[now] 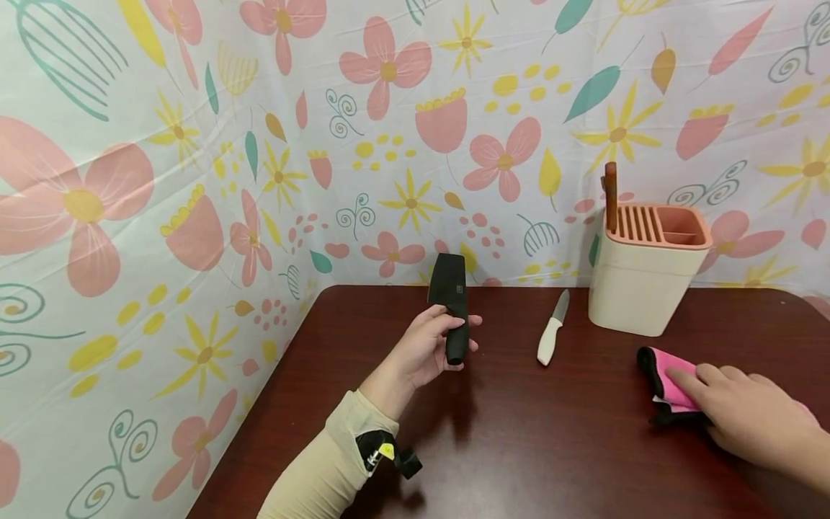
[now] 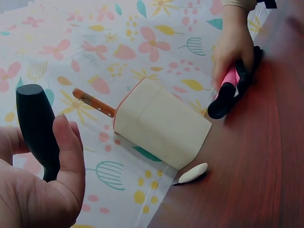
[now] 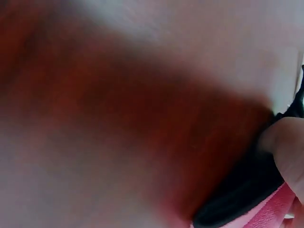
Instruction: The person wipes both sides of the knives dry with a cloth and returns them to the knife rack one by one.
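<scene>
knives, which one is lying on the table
The white-handled knife, lying on the table near the cream knife holder. The black cleaver is in the left hand, and a brown handle stands up from the holder.

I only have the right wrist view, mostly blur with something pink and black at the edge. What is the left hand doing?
Observer: The left hand grips a black knife by its handle.
Operator: Is another knife out?
Observer: Yes, a white-handled knife lies on the table.
Operator: Any knife holder nearby?
Observer: A cream holder stands just right of that white-handled knife in the head view.
</scene>
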{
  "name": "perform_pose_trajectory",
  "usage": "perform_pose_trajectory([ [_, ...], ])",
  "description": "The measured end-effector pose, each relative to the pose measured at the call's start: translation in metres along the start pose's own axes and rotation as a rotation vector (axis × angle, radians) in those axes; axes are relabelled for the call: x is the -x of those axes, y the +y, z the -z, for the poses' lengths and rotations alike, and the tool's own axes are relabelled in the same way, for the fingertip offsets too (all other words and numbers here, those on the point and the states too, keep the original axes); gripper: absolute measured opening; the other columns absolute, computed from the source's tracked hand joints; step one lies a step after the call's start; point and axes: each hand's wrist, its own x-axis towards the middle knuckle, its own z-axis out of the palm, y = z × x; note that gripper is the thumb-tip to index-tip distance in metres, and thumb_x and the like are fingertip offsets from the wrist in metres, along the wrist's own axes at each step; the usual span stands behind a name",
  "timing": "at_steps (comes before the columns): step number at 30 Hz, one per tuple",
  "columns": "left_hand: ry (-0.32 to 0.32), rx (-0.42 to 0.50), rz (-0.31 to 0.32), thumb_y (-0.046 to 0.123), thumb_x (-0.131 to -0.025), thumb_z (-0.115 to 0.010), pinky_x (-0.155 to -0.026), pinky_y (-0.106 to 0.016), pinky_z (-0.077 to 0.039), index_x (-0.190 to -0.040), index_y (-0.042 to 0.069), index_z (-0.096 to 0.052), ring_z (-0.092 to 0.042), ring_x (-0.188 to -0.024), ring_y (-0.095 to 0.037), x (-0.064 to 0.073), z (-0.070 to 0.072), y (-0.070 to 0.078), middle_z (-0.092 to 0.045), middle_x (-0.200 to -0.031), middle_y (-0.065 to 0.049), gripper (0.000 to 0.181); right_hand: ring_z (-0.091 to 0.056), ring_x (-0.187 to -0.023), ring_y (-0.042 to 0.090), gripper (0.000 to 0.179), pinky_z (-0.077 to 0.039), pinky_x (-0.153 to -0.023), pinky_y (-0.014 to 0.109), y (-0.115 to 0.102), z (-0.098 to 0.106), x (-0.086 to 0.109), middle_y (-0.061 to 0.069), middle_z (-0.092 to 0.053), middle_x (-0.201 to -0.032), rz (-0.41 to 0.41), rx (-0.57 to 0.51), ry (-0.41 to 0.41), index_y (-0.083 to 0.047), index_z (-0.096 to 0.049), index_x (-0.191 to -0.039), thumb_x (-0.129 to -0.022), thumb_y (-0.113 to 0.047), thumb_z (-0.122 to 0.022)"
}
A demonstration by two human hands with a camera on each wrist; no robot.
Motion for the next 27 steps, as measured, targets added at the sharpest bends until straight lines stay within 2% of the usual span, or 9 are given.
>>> perform_pose_trajectory([
  [6, -0.007, -0.01, 0.0, 0.014, -0.104, -0.048, -0.056, -0.029, -0.052, -0.148, 0.011, -0.038, -0.071, -0.076, -0.014, 0.002, -0.003, 0.0, -0.069, -0.123, -0.004, 0.045, -0.064, -0.084, 0.024, 0.085, -0.053, -0.067, 0.049, 0.004, 0.007, 0.003, -0.001, -0.067, -0.098, -0.092, -0.127, -0.177, -0.006, -0.061, -0.13, -0.052, -0.023, -0.091],
  [8, -0.011, -0.009, 0.001, 0.014, -0.104, -0.047, -0.056, -0.029, -0.052, -0.149, 0.01, -0.036, -0.07, -0.075, -0.014, 0.002, -0.003, 0.0, -0.07, -0.121, -0.003, 0.046, -0.064, -0.088, 0.022, 0.094, -0.054, -0.071, 0.048, 0.006, 0.01, 0.001, 0.0, -0.068, -0.104, -0.103, -0.141, -0.239, -0.006, -0.057, -0.136, -0.052, -0.027, -0.091],
  [11, -0.014, -0.006, 0.007, 0.013, -0.104, -0.047, -0.056, -0.028, -0.052, -0.151, 0.011, -0.035, -0.07, -0.075, -0.014, 0.003, -0.003, 0.0, -0.069, -0.121, -0.002, 0.048, -0.061, -0.089, 0.017, 0.098, -0.052, -0.072, 0.042, 0.007, 0.013, -0.001, -0.002, -0.067, -0.107, -0.111, -0.147, -0.299, -0.006, -0.055, -0.139, -0.052, -0.032, -0.091],
  [16, 0.008, -0.019, 0.024, 0.011, -0.104, -0.048, -0.061, -0.029, -0.056, -0.152, 0.011, -0.036, -0.071, -0.073, -0.015, 0.001, -0.003, -0.001, -0.068, -0.127, -0.006, 0.05, -0.057, -0.086, 0.011, 0.096, -0.051, -0.07, 0.037, 0.007, 0.016, -0.002, -0.005, -0.066, -0.105, -0.122, -0.163, -0.302, -0.005, -0.058, -0.139, -0.057, -0.043, -0.091],
  [22, 0.031, -0.089, 0.032, 0.009, -0.105, -0.047, -0.066, -0.026, -0.056, -0.154, 0.01, -0.038, -0.068, -0.07, -0.014, 0.0, -0.001, -0.004, -0.063, -0.139, -0.018, 0.05, -0.046, -0.078, -0.001, 0.09, -0.044, -0.064, 0.028, 0.01, 0.017, -0.002, -0.012, -0.059, -0.093, -0.14, -0.203, -0.281, -0.007, -0.061, -0.136, -0.067, -0.058, -0.088],
  [27, 0.065, -0.207, 0.029, 0.009, -0.106, -0.045, -0.059, -0.025, -0.049, -0.154, 0.01, -0.041, -0.062, -0.067, -0.014, -0.001, 0.0, -0.004, -0.068, -0.124, -0.011, 0.048, -0.039, -0.074, -0.004, 0.081, -0.035, -0.062, 0.023, 0.01, 0.022, 0.0, -0.013, -0.053, -0.087, -0.161, -0.238, -0.254, -0.009, -0.066, -0.132, -0.071, -0.058, -0.087],
])
